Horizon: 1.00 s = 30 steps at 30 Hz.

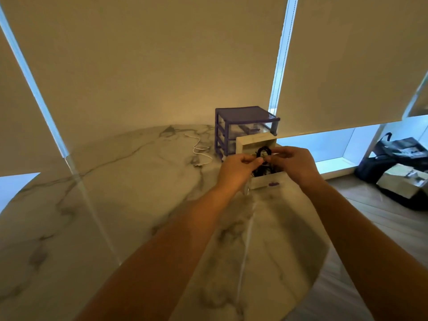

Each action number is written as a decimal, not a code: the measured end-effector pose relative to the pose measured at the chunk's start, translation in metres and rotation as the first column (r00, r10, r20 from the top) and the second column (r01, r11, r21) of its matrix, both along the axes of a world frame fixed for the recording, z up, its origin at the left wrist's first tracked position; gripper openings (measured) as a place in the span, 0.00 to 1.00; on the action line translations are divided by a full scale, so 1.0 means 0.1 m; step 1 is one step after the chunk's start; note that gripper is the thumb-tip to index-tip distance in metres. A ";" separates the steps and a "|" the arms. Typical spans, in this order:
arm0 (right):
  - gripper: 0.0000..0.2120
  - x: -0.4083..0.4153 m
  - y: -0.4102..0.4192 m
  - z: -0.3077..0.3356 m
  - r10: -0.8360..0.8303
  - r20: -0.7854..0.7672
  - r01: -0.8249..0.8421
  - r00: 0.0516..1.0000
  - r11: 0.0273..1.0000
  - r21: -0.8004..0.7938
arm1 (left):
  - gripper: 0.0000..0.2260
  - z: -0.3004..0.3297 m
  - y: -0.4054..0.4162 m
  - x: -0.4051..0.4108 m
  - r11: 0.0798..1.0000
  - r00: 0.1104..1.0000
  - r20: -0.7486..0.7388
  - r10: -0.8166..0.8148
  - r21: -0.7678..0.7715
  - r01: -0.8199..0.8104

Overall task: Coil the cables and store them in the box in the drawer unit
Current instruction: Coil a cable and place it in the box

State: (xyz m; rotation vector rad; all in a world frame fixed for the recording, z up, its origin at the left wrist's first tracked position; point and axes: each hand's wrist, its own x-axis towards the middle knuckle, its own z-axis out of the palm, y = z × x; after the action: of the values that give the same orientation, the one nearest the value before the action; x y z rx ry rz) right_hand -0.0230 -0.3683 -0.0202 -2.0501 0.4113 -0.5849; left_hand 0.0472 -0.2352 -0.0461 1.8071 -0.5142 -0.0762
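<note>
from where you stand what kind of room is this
Probably a room at home, perhaps a living or dining area: a marble-look table stands by windows with roller blinds, and a bag and a cardboard box sit on the wood floor.

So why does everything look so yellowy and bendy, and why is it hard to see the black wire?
Head view: closed blinds dim the room and tint it yellow; the wide lens bends straight edges; both hands shade the black cable, so its dark loops blur together; the white cable shows clearly.
</note>
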 end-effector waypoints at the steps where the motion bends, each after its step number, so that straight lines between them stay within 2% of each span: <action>1: 0.18 0.02 -0.05 -0.01 0.002 -0.018 -0.002 1.000 1.000 -0.030 | 0.14 -0.02 -0.04 0.03 0.999 1.000 0.022 0.013 0.041 -0.014; 3: 0.18 0.08 -0.12 -0.05 0.010 -0.054 -0.014 0.998 0.997 -0.071 | 0.14 -0.07 -0.10 0.07 0.988 0.996 0.085 0.038 0.146 -0.050; 5: 0.18 0.11 -0.17 -0.10 0.022 -0.075 -0.030 0.997 0.994 -0.103 | 0.12 -0.11 -0.12 0.07 0.979 0.990 0.128 0.058 0.186 -0.081; 8: 0.18 0.16 -0.24 -0.15 0.022 -0.090 -0.037 0.996 0.986 -0.160 | 0.10 -0.17 -0.13 0.08 0.986 0.987 0.134 0.094 0.122 -0.111; 12: 0.18 0.21 -0.30 -0.18 0.038 -0.107 -0.057 0.994 0.981 -0.186 | 0.11 -0.19 -0.14 0.08 0.991 0.993 0.049 0.105 0.078 -0.109; 17: 0.17 0.22 -0.34 -0.22 0.027 -0.103 -0.045 0.994 0.984 -0.175 | 0.12 -0.20 -0.15 0.10 0.987 0.991 0.061 0.119 0.097 -0.125; 21: 0.16 0.21 -0.30 -0.23 -0.013 -0.055 0.005 0.998 0.989 -0.149 | 0.09 -0.23 -0.16 0.12 0.977 0.983 0.111 0.144 0.139 -0.158; 25: 0.14 0.17 -0.30 -0.26 -0.015 -0.050 0.007 0.999 0.989 -0.149 | 0.03 -0.24 -0.14 0.12 0.972 0.974 0.085 0.212 0.084 -0.219; 30: 0.13 0.16 -0.31 -0.27 -0.017 -0.040 0.009 0.999 0.982 -0.191 | 0.08 -0.24 -0.10 0.11 0.965 0.967 0.093 0.236 0.097 -0.245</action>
State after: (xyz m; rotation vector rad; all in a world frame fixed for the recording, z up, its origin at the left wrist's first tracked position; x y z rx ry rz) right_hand -0.0071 -0.3997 -0.0475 -2.2473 0.4067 -0.6101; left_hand 0.0581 -0.2454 -0.0706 1.9716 -0.3485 0.1390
